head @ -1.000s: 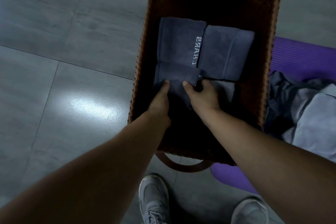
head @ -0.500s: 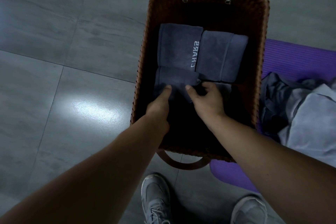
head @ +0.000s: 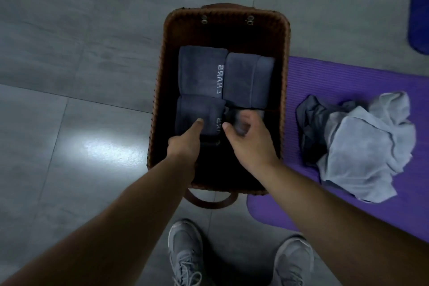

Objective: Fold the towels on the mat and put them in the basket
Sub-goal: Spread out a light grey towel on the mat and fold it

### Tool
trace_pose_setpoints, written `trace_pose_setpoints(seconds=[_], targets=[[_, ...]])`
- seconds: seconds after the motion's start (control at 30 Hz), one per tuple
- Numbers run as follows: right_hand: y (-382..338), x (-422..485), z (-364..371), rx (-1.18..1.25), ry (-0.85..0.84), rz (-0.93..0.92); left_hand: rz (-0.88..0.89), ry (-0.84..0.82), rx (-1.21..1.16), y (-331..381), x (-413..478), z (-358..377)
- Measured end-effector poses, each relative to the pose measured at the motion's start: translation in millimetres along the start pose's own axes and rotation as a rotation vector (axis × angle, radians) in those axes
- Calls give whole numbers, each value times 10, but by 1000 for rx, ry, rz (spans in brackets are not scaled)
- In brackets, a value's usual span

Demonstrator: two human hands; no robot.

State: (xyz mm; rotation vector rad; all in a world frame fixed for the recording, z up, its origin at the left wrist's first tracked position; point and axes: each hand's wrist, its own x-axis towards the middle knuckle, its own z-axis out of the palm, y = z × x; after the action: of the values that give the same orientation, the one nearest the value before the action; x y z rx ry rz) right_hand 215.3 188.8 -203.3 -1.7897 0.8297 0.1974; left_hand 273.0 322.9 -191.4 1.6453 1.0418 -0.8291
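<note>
Your left hand [head: 185,144] pinches the near-left towel [head: 197,114]; your right hand [head: 248,137] is blurred, grip unclear. The pile [head: 362,146] lies right, nearer it.

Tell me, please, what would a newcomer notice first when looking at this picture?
First, the brown wicker basket at the centre, on the grey floor, holding folded dark towels; the left hand has its thumb on the nearest towel, the right hand is blurred beside it. To the right, a crumpled pile of grey towels lies on a purple mat.
</note>
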Motion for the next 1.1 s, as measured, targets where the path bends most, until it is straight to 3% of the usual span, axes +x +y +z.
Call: trace_pose_setpoints(seconds=[0.2, 0.4, 0.6, 0.77, 1.1], targets=[[-117, -463, -776, 94, 21, -121, 373, -58, 206, -14, -627, 310], [320, -752, -1872, -129, 159, -162, 702, -178, 580, -92, -1278, 860], [936, -748, -2721, -331, 190, -62, 734, -323, 807, -403, -1517, 1669], [1388, -323, -3016, -423, 197, -33, 773, -381, 938, -690, -1266, 2366], [1850, 580, -2956, -251, 257, -17, 817, -328, 648, -661, -512, 3282]])
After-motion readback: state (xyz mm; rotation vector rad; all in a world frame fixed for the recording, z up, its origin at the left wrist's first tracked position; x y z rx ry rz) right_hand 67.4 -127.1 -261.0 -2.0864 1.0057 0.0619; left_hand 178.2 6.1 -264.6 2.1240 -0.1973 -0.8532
